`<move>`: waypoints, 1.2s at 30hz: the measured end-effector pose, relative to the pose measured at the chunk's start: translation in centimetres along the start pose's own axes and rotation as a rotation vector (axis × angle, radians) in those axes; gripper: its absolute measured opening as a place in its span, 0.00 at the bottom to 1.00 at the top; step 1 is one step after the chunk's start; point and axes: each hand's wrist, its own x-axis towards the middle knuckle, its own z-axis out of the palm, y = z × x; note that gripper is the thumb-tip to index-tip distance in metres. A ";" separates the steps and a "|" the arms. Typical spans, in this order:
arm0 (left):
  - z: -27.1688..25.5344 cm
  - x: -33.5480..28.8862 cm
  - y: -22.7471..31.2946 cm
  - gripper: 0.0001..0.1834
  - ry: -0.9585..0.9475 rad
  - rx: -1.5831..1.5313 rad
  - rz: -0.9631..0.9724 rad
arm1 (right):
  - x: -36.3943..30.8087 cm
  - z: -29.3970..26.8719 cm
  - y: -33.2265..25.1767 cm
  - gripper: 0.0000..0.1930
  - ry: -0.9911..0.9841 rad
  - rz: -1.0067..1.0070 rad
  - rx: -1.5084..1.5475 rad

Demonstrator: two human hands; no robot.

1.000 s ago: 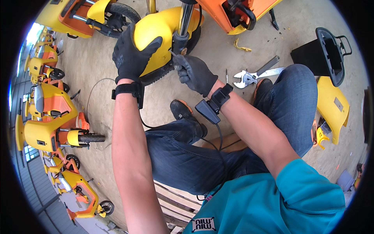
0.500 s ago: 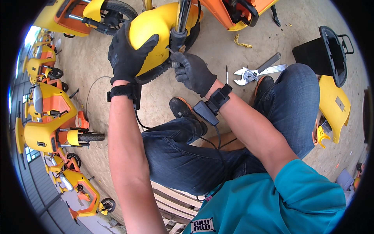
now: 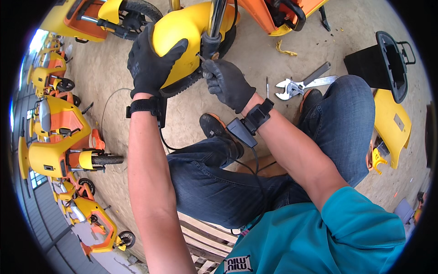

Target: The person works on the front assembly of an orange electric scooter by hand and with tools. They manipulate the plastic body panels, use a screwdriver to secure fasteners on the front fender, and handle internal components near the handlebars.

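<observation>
A yellow front fender (image 3: 185, 34) covers a black tyre (image 3: 182, 84), with a metal fork leg (image 3: 216, 18) running down beside it. My gloved left hand (image 3: 153, 61) grips the fender's left side, thumb laid across its surface. Closed at the foot of the fork leg, my gloved right hand (image 3: 228, 83) pinches a thin metal rod (image 3: 200, 57) whose tip points at the fender's edge. The rod's exact kind is too small to tell, and the fingers hide its other end.
Right of my right hand, an adjustable wrench (image 3: 292, 87), another grey-handled tool (image 3: 318, 73) and a slim screwdriver-like tool (image 3: 267, 86) lie on the floor. Farther right are a black bin (image 3: 372, 66) and a yellow panel (image 3: 390, 121). Yellow-orange scooters (image 3: 59, 155) line the left.
Both hands keep their places on the fender and at the fork leg. The whole view has shifted very slightly.
</observation>
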 end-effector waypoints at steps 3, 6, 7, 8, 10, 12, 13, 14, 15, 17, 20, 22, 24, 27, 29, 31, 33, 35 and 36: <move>0.0 0.0 0.0 0.46 0.007 0.012 0.003 | 0.2 0.1 0.0 0.10 0.024 -0.025 -0.043; 0.0 0.0 0.0 0.46 0.001 0.018 -0.001 | 0.3 0.2 0.0 0.10 0.032 -0.031 -0.066; -0.1 0.0 -0.1 0.46 -0.006 0.018 -0.006 | 0.3 0.3 -0.2 0.10 0.030 -0.013 -0.061; -0.1 0.0 -0.1 0.46 -0.012 0.017 -0.011 | 0.3 0.3 -0.3 0.10 0.028 0.005 -0.055; 0.0 0.1 -0.3 0.46 -0.001 0.015 0.010 | 1.0 -0.9 -0.5 0.11 -0.071 0.150 0.160; 0.1 0.1 -0.3 0.46 0.004 0.023 0.013 | 1.7 -1.7 -0.8 0.13 -0.139 0.269 0.325; 0.1 0.1 -0.1 0.46 0.003 0.031 0.006 | 1.9 -1.9 -0.9 0.14 -0.156 0.314 0.382; 0.1 0.1 0.0 0.46 0.002 0.038 -0.001 | 2.2 -2.0 -1.0 0.15 -0.172 0.360 0.440; 0.1 0.1 0.0 0.46 0.002 0.031 -0.002 | 2.5 -2.3 -1.0 0.15 -0.243 0.375 0.452; 0.0 0.1 0.1 0.46 0.000 0.015 -0.002 | 2.9 -2.9 -0.9 0.16 -0.383 0.404 0.477; 0.0 0.0 -0.1 0.47 0.002 0.043 -0.002 | 2.7 -2.5 -1.2 0.16 -0.289 0.275 0.111; 0.1 0.0 -0.3 0.47 0.001 0.040 -0.001 | 2.3 -1.9 -1.7 0.16 -0.176 0.164 -0.196; 0.1 0.1 -0.3 0.47 -0.001 0.034 0.002 | 2.6 -1.6 -1.6 0.17 -0.050 -0.109 -0.648; 0.2 0.2 -0.4 0.47 -0.004 0.017 0.004 | 3.4 -1.6 -0.6 0.18 0.121 -0.497 -1.160; 0.2 0.0 -0.5 0.46 -0.002 0.004 0.008 | 2.3 -0.9 -0.5 0.18 0.164 -0.397 -1.007; 0.1 0.0 -0.1 0.46 -0.006 -0.005 -0.009 | 1.1 0.2 -0.6 0.18 0.201 -0.299 -0.851; 0.0 0.1 0.0 0.46 -0.004 0.002 -0.012 | 0.9 -0.2 -1.3 0.16 0.080 -0.037 -0.189; -0.1 0.1 -0.2 0.46 0.004 0.025 -0.001 | 0.5 -0.6 -0.8 0.16 0.049 0.080 0.115; 0.0 0.1 -0.2 0.46 0.003 0.020 0.002 | 0.2 -0.5 -0.9 0.16 0.036 0.134 0.268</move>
